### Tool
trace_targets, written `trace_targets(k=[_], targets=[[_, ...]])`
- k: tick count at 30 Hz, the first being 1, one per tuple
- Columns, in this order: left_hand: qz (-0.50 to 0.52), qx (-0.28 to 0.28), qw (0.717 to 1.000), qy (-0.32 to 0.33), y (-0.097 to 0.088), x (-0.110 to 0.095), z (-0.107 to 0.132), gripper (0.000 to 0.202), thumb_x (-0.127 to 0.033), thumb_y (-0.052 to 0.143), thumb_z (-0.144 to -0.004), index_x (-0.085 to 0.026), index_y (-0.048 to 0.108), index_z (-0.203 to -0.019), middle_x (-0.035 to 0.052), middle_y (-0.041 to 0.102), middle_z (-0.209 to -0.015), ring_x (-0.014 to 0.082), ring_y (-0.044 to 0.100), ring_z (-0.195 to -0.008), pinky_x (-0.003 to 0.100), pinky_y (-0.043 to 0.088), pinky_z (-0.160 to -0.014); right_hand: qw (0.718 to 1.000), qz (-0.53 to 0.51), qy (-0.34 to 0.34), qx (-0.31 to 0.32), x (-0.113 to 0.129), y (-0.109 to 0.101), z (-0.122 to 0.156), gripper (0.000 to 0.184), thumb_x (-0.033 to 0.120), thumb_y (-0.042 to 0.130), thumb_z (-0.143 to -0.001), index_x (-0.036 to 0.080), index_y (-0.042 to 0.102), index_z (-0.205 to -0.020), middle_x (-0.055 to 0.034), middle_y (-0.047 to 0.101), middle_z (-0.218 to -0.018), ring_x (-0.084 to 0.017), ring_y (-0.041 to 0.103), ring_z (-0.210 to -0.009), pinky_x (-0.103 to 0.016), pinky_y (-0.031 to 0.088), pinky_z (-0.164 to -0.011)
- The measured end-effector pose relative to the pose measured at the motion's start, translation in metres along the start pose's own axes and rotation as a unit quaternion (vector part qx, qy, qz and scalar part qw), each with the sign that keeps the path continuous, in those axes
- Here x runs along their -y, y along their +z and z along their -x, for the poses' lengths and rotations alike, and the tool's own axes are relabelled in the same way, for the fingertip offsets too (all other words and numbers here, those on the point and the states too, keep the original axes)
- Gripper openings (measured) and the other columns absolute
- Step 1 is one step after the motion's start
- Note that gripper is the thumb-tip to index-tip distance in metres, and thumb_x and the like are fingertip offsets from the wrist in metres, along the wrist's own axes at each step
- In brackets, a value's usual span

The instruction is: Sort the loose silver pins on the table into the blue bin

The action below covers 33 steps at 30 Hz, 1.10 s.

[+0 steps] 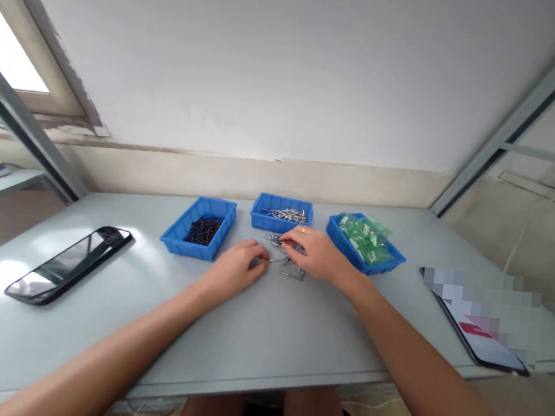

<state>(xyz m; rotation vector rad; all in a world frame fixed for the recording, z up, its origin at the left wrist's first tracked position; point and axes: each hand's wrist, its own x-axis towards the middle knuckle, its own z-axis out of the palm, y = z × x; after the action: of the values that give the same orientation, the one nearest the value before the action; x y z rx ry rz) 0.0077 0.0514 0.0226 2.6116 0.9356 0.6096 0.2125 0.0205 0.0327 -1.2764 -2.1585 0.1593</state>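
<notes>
A loose pile of slim silver metal pieces [291, 275], too small to tell whether screws or pins, lies on the grey table between my hands. My left hand [240, 266] rests at the pile's left side, thumb and fingers pinched at the end of one thin silver metal piece [276, 260]. Over the pile reaches my right hand [315, 254], a ring on one finger, with its fingers curled down and thumb close to the fingertips. What that hand grips is hidden. Just behind the pile stands a blue bin [280, 224] containing similar silver pieces.
Left of centre, a blue bin [189, 249] holds dark screw-like pieces. Another blue bin [384, 267] on the right is heaped with green plastic packets [363, 236]. A phone [70, 265] lies far left, and a tablet-like device [472, 325] lies right. A wall [289, 91] rises behind the table [245, 336].
</notes>
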Motion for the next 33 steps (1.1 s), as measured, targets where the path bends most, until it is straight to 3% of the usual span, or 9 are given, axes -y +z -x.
trace_targets(k=[5,11,19,33], targets=[[0.057,-0.045,0.997,-0.009,-0.007,-0.002,0.0,0.017,-0.024,0.046,-0.085,-0.019,0.062,-0.088,0.0043,0.061,-0.089,0.0183,0.057,-0.084,0.03,0.046,-0.076,0.998,0.004,0.006,0.067,0.001,0.001,0.001,0.022,0.027,0.046,-0.09,0.021,0.062,-0.102,-0.0051,0.064,-0.094,-0.018,0.057,-0.09,-0.03,0.042,-0.078],[0.081,-0.076,0.994,-0.023,-0.009,-0.006,-0.002,0.014,-0.024,0.049,-0.085,-0.018,0.062,-0.086,0.0034,0.061,-0.085,0.0161,0.057,-0.079,0.028,0.046,-0.073,0.996,-0.013,-0.007,0.092,0.005,-0.003,-0.001,0.02,0.026,0.045,-0.09,0.02,0.063,-0.091,-0.0026,0.066,-0.086,-0.015,0.058,-0.078,-0.026,0.039,-0.068],[0.093,-0.068,0.993,-0.033,-0.009,-0.005,-0.002,0.015,-0.023,0.048,-0.086,-0.018,0.061,-0.086,0.0022,0.062,-0.079,0.015,0.057,-0.074,0.025,0.045,-0.066,0.998,0.0,0.0,0.062,0.005,-0.002,-0.001,0.019,0.027,0.044,-0.091,0.02,0.062,-0.092,-0.002,0.066,-0.086,-0.014,0.058,-0.076,-0.024,0.038,-0.067],[0.093,-0.124,0.986,-0.06,-0.012,-0.008,-0.003,0.014,-0.028,0.05,-0.085,-0.018,0.06,-0.086,-0.0001,0.062,-0.074,0.0131,0.056,-0.069,0.023,0.043,-0.061,0.998,0.013,0.036,0.054,0.008,-0.007,-0.001,0.019,0.025,0.044,-0.091,0.019,0.062,-0.091,-0.0019,0.066,-0.083,-0.013,0.056,-0.072,-0.023,0.035,-0.064]])
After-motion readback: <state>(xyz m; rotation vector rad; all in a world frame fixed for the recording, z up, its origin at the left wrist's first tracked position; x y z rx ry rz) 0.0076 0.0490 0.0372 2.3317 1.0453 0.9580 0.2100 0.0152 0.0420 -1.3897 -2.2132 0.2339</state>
